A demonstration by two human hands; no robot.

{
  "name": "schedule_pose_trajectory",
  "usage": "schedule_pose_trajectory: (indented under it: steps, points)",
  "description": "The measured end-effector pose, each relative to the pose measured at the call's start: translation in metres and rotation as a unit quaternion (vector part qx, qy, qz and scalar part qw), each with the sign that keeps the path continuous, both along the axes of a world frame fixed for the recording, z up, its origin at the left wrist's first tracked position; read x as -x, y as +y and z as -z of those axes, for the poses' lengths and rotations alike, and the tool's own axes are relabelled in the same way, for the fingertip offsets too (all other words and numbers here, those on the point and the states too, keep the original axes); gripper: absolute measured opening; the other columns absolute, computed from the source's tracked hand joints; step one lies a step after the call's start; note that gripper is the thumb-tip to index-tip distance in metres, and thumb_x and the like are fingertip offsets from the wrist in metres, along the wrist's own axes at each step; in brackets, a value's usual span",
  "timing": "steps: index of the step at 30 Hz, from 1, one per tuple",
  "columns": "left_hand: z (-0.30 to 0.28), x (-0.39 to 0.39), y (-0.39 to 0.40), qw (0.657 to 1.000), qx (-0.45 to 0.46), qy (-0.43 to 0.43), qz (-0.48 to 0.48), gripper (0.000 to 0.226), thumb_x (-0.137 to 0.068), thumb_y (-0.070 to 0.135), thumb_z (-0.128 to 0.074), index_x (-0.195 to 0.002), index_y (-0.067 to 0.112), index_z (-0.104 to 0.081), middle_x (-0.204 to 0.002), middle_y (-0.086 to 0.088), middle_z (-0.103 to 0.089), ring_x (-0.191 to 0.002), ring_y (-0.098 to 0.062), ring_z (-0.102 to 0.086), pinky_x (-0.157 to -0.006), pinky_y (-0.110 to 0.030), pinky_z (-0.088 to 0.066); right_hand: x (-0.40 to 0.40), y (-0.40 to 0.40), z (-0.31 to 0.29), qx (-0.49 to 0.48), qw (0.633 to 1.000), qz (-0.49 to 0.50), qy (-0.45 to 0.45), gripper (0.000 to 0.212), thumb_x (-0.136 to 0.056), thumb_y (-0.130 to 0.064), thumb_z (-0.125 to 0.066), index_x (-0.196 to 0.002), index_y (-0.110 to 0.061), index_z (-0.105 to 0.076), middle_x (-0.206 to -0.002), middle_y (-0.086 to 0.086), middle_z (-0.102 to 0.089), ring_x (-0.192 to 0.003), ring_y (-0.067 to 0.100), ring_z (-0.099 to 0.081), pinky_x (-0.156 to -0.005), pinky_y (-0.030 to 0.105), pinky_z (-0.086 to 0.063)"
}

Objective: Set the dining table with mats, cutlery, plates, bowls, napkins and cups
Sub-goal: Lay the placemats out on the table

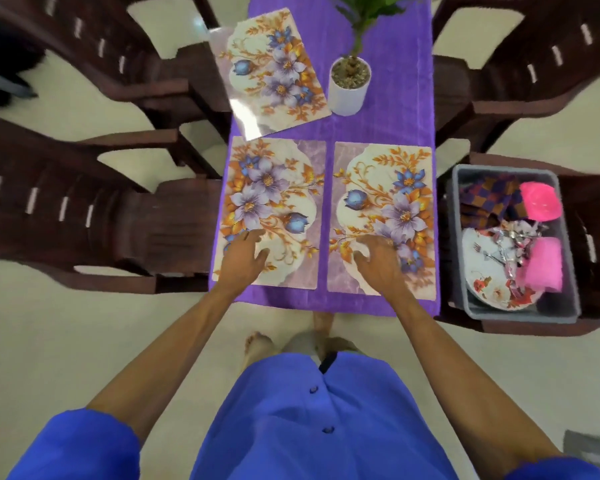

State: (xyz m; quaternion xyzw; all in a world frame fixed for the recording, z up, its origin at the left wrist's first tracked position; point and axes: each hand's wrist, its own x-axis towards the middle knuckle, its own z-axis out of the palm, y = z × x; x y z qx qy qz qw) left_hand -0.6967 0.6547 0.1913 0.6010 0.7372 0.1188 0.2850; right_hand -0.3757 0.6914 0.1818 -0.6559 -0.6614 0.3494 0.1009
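Across the frame's centre the purple-covered counter (378, 129) is carrying three floral mats: two side by side, one (274, 71) lying tilted above. At right, a grey bin (565, 271) is holding plates, cutlery and napkins. The left hand (245, 252) and right hand (381, 259) are pressing spread fingers on the left mat (274, 202) and right mat (388, 202).

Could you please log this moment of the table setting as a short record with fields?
surface: table under a purple cloth
near mats: left mat and right mat lie side by side
far mat: third mat lies askew beside the potted plant
left hand: fingers flat on left mat
right hand: rests on right mat
supplies: grey bin on a chair, holding plates, cutlery, pink items, checked cloth
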Motion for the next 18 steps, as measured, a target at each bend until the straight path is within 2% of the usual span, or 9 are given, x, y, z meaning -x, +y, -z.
schedule_pose_trajectory:
  steps: [3,7,10,13,16,18]
  points:
    - [-0.011,0.045,-0.020,0.999,-0.018,-0.018,-0.022,0.048,-0.092,0.039,-0.055,-0.131,0.013,-0.064,-0.119,-0.011,-0.068,-0.109,-0.037,-0.065,-0.090,-0.046,-0.055,0.056,0.004,-0.004,0.020,0.999,-0.026,0.036,0.027,-0.096,-0.012,-0.066,-0.122,-0.004,-0.070,-0.125,0.018,-0.068,-0.118,0.035,-0.063,-0.099,0.032,-0.043]
    - [-0.036,0.109,-0.052,0.998,-0.032,-0.023,-0.052,0.041,-0.094,0.023,-0.071,-0.133,0.010,-0.065,-0.120,-0.012,-0.067,-0.109,-0.031,-0.065,-0.093,-0.041,-0.052,0.145,-0.012,-0.015,0.009,0.996,-0.075,0.056,0.033,-0.095,-0.024,-0.063,-0.120,-0.007,-0.073,-0.124,0.015,-0.069,-0.113,0.035,-0.065,-0.098,0.036,-0.045]
    - [-0.049,0.168,-0.079,0.996,-0.057,-0.035,-0.066,0.043,-0.090,0.028,-0.070,-0.130,0.012,-0.067,-0.119,-0.009,-0.068,-0.109,-0.028,-0.068,-0.096,-0.040,-0.054,0.219,-0.027,-0.022,-0.014,0.990,-0.128,0.060,0.026,-0.094,-0.018,-0.065,-0.116,-0.008,-0.075,-0.123,0.012,-0.072,-0.115,0.033,-0.066,-0.100,0.036,-0.045]
    - [-0.055,0.238,-0.115,0.994,-0.065,-0.040,-0.081,0.044,-0.091,0.034,-0.068,-0.131,0.016,-0.067,-0.121,-0.005,-0.068,-0.112,-0.023,-0.067,-0.099,-0.040,-0.054,0.299,-0.046,-0.026,-0.032,0.981,-0.177,0.073,0.032,-0.090,-0.025,-0.057,-0.111,-0.011,-0.077,-0.117,0.010,-0.075,-0.110,0.032,-0.068,-0.099,0.039,-0.051]
    - [-0.059,0.321,-0.158,0.993,-0.077,-0.033,-0.083,0.043,-0.094,0.034,-0.068,-0.133,0.016,-0.066,-0.126,-0.004,-0.067,-0.117,-0.020,-0.064,-0.103,-0.038,-0.051,0.390,-0.075,-0.042,-0.034,0.977,-0.205,0.057,0.036,-0.091,-0.027,-0.057,-0.115,-0.007,-0.075,-0.115,0.012,-0.074,-0.108,0.030,-0.068,-0.098,0.031,-0.044]
    - [-0.061,0.371,-0.185,0.992,-0.084,-0.028,-0.092,0.040,-0.095,0.030,-0.070,-0.133,0.016,-0.066,-0.126,-0.003,-0.067,-0.118,-0.020,-0.062,-0.104,-0.032,-0.047,0.445,-0.094,-0.052,-0.034,0.971,-0.230,0.053,0.031,-0.093,-0.023,-0.062,-0.117,-0.009,-0.075,-0.117,0.011,-0.074,-0.109,0.028,-0.068,-0.097,0.028,-0.044]
